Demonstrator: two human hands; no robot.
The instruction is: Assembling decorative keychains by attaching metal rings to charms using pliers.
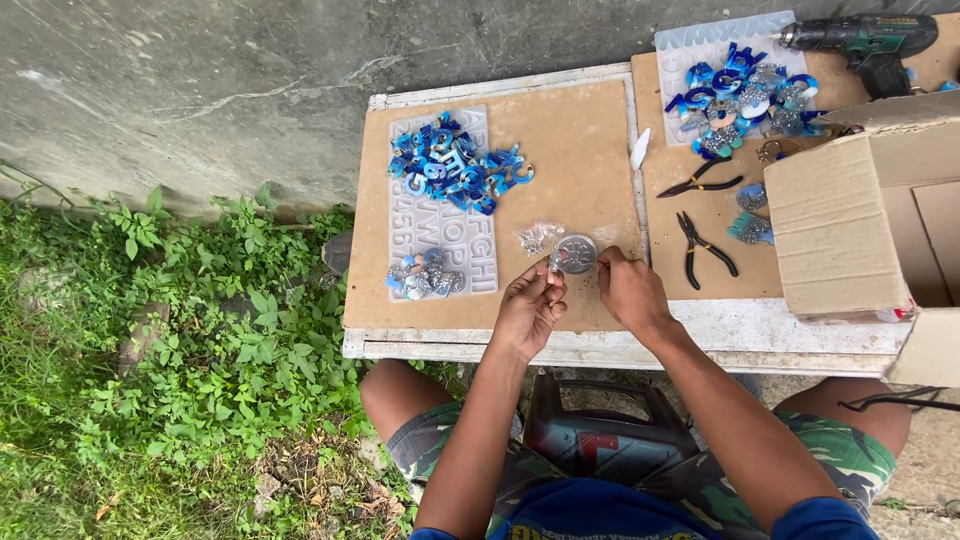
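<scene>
Both hands meet over a small round disc at the front of the counter.

Head view: the left hand [530, 310] and right hand [630, 290] close in from either side on a round silvery disc [576, 253], which sits just above and between the fingertips. The right grip pinches the disc's right edge; the left grip is curled shut, on what I cannot tell, touching the disc's lower left edge. The disc is round, no long axis, and equally near both hands. A small clear bag [537, 238] lies just left of it on the brown board [580, 150]; black pliers [703, 250] rest to the right, near a cardboard box [850, 220].
</scene>
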